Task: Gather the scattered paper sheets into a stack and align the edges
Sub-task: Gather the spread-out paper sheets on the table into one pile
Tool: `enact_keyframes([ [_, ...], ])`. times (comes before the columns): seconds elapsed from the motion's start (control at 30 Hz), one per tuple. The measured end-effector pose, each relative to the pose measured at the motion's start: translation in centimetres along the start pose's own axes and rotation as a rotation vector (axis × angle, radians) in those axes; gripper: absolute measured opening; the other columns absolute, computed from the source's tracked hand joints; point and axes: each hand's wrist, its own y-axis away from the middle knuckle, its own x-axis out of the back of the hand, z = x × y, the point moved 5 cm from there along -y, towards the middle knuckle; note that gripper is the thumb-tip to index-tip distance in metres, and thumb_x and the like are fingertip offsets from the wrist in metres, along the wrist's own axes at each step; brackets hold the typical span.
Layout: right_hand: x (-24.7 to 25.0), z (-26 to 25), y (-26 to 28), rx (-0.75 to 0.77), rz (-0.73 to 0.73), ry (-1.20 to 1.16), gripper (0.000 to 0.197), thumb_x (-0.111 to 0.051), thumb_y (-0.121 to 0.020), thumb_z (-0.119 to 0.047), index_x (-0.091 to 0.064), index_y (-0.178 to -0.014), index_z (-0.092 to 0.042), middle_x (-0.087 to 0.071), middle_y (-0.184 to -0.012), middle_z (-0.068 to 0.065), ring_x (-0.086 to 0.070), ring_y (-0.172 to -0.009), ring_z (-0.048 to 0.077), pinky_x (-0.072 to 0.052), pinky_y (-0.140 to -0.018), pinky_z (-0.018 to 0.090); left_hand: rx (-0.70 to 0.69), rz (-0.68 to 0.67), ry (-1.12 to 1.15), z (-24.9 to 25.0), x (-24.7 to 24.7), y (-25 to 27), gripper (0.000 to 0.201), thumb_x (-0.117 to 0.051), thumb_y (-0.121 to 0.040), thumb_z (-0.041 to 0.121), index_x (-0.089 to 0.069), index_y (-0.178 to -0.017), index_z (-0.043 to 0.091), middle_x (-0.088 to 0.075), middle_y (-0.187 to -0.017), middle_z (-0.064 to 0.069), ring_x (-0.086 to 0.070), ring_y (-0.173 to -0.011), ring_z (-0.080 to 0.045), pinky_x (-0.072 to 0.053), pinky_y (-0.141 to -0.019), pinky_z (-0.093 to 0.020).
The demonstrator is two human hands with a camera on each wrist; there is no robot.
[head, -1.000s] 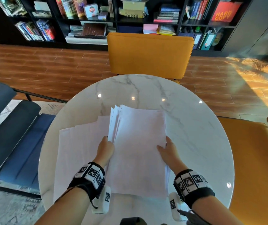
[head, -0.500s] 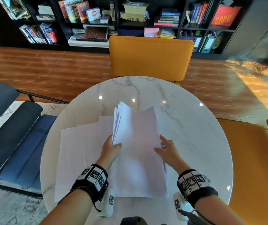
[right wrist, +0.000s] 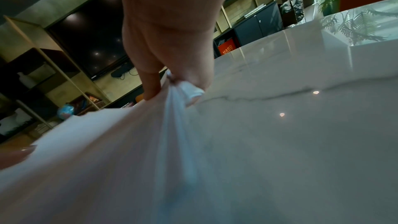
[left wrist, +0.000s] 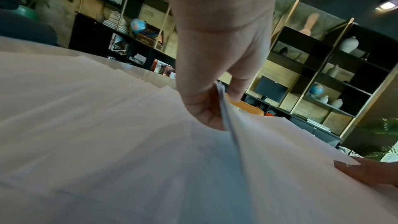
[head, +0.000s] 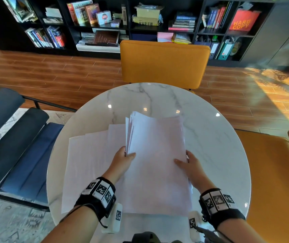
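Hands pinch the gathered stack (head: 155,155) at opposite edges, left hand (head: 122,159) and right hand (head: 190,164), apparently to square it. Loose sheets (head: 91,163) remain fanned on the counter (head: 210,137) at left, uncollected

Bright daylight from the right, table (head: 210,137) glare, perhaps motion-blurred wrist views.

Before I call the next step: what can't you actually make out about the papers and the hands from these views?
- Sheet count in the held stack: head view shows only fanned far corners.
- Left hand fingers under the stack: covered by paper; the left wrist view shows only a pinch.
- Loose sheets left of the stack: their overlaps blend together, number unclear.
- Right hand grip: right wrist view blurred.
- Stack's near edge: alignment too soft to judge.
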Motion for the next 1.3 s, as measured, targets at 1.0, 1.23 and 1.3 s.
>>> enact_keyframes([
  [1.0, -4.4, -0.9, -1.1, -0.037, -0.071, 0.181, 0.047, -0.068, -0.082, -0.006, -0.052, -0.126, -0.006, -0.067, -0.108, 0.011, -0.065, -0.093, 0.028, -0.054, -0.080, 0.036, 0.214, 0.145, -0.008, -3.3, 3.9, -1.1, 0.042, -0.044, -0.096, 0.039, -0.052, -0.117, 0.003, -0.054, -0.106, -0.006, -0.053, -0.098, -0.026, -0.039, -0.082, -0.031],
  [1.23, -5.8, -1.4, -1.4, 0.082, -0.073, 0.555, 0.045, -0.072, -0.076, -0.030, -0.058, -0.116, -0.013, -0.063, -0.111, 0.006, -0.062, -0.098, 0.026, -0.051, -0.087, 0.038, 0.060, 0.128, 0.058, -2.0, 3.0, -0.2, 0.021, -0.059, -0.086, 0.006, -0.055, -0.106, 0.013, -0.064, -0.098, -0.005, -0.061, -0.094, -0.027, -0.045, -0.078, -0.029],
  [1.3, -5.1, -1.4, -1.7, 0.090, -0.022, 0.651, 0.049, -0.073, -0.073, -0.042, -0.061, -0.111, -0.014, -0.054, -0.110, 0.007, -0.058, -0.098, 0.028, -0.050, -0.089, 0.039, 0.020, 0.119, 0.090, -1.6, 3.1, 0.0, 0.023, -0.058, -0.087, 0.005, -0.055, -0.107, 0.016, -0.064, -0.093, 0.000, -0.061, -0.090, -0.022, -0.047, -0.073, -0.025],
])
